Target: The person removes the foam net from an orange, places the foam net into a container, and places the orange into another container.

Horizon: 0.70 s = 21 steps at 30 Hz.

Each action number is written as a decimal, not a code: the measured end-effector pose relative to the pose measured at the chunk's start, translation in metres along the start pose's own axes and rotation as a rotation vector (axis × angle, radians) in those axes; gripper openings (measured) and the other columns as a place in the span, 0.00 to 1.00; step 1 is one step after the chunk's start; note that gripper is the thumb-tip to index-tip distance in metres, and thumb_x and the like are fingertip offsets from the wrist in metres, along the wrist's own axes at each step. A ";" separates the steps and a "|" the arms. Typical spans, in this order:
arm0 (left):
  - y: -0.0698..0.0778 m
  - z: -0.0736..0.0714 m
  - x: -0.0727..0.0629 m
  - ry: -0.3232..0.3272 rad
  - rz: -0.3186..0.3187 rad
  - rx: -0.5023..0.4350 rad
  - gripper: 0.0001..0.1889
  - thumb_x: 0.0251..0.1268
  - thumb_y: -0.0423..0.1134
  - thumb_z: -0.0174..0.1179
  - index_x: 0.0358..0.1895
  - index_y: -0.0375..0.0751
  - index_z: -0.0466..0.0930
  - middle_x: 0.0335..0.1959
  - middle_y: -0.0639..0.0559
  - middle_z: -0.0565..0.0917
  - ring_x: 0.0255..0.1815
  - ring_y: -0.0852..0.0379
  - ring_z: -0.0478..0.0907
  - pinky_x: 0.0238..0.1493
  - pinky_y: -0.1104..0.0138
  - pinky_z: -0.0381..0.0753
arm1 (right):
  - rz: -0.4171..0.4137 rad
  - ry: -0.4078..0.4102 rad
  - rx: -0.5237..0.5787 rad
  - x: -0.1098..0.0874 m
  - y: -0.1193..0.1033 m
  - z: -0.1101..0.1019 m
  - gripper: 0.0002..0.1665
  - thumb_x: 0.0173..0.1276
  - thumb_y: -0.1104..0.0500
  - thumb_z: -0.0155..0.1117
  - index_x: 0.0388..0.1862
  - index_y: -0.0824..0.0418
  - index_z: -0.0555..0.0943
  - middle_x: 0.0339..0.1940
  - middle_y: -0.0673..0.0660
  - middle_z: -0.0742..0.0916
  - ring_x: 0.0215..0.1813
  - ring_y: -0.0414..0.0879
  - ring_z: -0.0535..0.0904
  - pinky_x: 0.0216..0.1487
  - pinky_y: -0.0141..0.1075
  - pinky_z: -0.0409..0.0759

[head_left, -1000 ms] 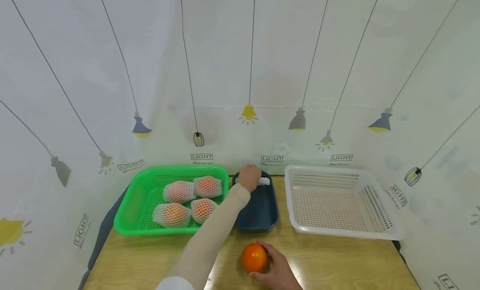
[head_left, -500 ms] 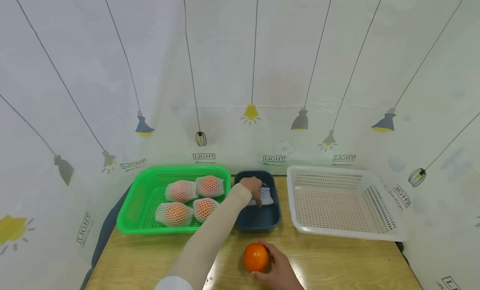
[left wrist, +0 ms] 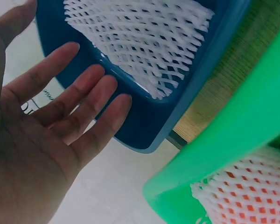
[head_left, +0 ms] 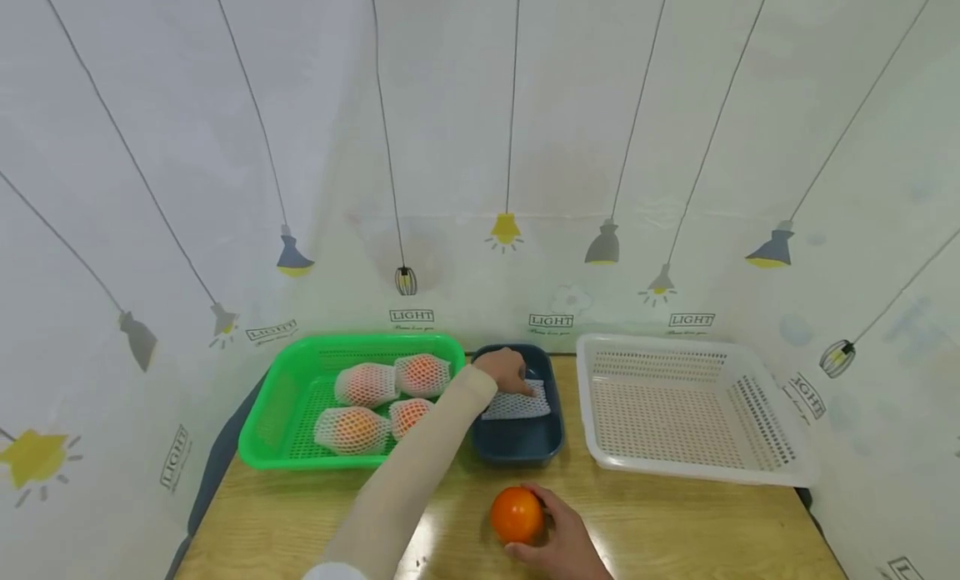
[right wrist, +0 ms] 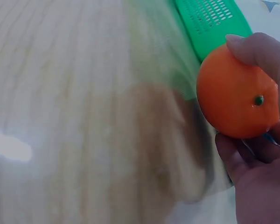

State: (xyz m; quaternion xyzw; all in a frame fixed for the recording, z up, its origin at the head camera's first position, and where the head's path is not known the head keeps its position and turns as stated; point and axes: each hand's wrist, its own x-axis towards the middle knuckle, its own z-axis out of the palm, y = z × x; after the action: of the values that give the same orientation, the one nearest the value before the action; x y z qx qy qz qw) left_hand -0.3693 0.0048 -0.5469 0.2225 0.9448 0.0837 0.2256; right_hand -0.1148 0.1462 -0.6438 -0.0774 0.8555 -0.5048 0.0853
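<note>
At our left, the green basket (head_left: 322, 462) holds four fruits in foam nets (head_left: 367, 385), probably sleeved against bruising; our left forearm partly covers one. Next, our left hand (head_left: 504, 369) has its fingers spread, gripping nothing, over the dark blue tray (head_left: 517, 448), where a flat white foam net (head_left: 517, 408) lies; loose fingers seem suited to handling something so limp. Nearer us, the orange fruit (head_left: 517, 515) sits between the thumb and fingers of our right hand (head_left: 564, 542), perhaps so that it cannot roll; we cannot tell whether it touches the bench. Farther right stands the white basket (head_left: 697, 472), within easy reach. The bench (head_left: 660, 530) is glossy, pale wood, catching glare; behind it hangs a pale backdrop (head_left: 450, 105) printed with lamps and "LIGHT".
</note>
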 end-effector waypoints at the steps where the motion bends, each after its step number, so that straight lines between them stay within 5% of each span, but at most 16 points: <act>1: -0.001 -0.001 -0.002 0.008 0.009 -0.006 0.26 0.65 0.65 0.65 0.19 0.50 0.74 0.13 0.59 0.65 0.16 0.61 0.60 0.22 0.66 0.65 | -0.001 0.005 -0.004 0.000 -0.001 -0.001 0.51 0.51 0.43 0.84 0.72 0.54 0.74 0.66 0.56 0.83 0.60 0.53 0.82 0.60 0.47 0.80; 5: -0.005 -0.003 -0.008 0.049 0.045 -0.026 0.24 0.67 0.65 0.62 0.46 0.49 0.87 0.40 0.58 0.86 0.38 0.61 0.81 0.42 0.65 0.82 | -0.003 0.012 0.013 0.002 -0.009 -0.009 0.49 0.51 0.42 0.84 0.71 0.53 0.74 0.66 0.56 0.83 0.63 0.54 0.81 0.60 0.47 0.82; 8: -0.007 0.000 -0.015 0.078 0.068 -0.077 0.31 0.68 0.65 0.61 0.65 0.48 0.81 0.63 0.54 0.83 0.61 0.55 0.81 0.61 0.60 0.81 | 0.016 -0.009 0.045 0.002 -0.016 -0.017 0.50 0.52 0.41 0.83 0.72 0.52 0.73 0.68 0.56 0.81 0.64 0.54 0.80 0.61 0.48 0.83; 14: -0.007 0.004 -0.036 0.119 0.104 -0.196 0.33 0.71 0.63 0.60 0.70 0.47 0.76 0.72 0.48 0.76 0.73 0.49 0.72 0.72 0.54 0.73 | 0.016 0.080 0.097 0.003 -0.034 -0.039 0.49 0.50 0.44 0.85 0.71 0.49 0.74 0.66 0.51 0.82 0.62 0.48 0.79 0.61 0.44 0.83; 21: 0.000 0.010 -0.059 0.198 0.141 -0.285 0.33 0.71 0.62 0.59 0.73 0.51 0.73 0.77 0.48 0.70 0.79 0.47 0.65 0.77 0.51 0.68 | -0.179 0.225 0.053 0.007 -0.047 -0.076 0.45 0.53 0.52 0.85 0.70 0.52 0.75 0.61 0.52 0.82 0.57 0.37 0.77 0.55 0.31 0.84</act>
State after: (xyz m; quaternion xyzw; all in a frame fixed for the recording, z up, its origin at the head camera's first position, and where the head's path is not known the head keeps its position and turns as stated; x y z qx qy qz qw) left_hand -0.3176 -0.0217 -0.5327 0.2446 0.9230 0.2539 0.1542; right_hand -0.1368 0.1866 -0.5670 -0.0941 0.8357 -0.5383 -0.0546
